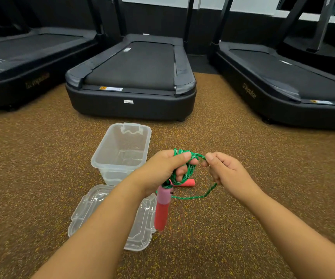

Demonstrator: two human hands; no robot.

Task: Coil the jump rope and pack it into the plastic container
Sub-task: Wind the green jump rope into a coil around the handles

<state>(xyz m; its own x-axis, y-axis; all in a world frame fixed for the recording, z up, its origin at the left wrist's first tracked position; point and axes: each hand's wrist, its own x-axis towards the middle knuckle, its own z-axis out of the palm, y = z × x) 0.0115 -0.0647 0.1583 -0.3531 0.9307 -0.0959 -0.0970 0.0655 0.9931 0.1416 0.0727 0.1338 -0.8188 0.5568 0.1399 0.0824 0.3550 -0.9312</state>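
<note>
- Gathering loops of the green jump rope [190,168], the left hand [162,172] is clenched around them, just right of the plastic container [120,150].
- A strand is pinched by the right hand [227,172] for feeding the next loop.
- One pink handle [162,208] is left dangling.

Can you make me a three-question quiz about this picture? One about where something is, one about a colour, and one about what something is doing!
1. Where is the lid?
A. On the floor, nearer than the plastic container
B. Snapped on the container
C. On a treadmill

2. What colour is the rope?
A. Yellow
B. Green
C. Blue

3. What is the left hand doing?
A. Resting flat on the floor
B. Holding the lid
C. Gripping coils of rope, one pink handle dangling below

Answers:
1 A, the lid lies on the floor in front of the open, empty container.
2 B, the cord is green.
3 C, rope loops sit in its grip while the right hand pinches the next strand.
</note>
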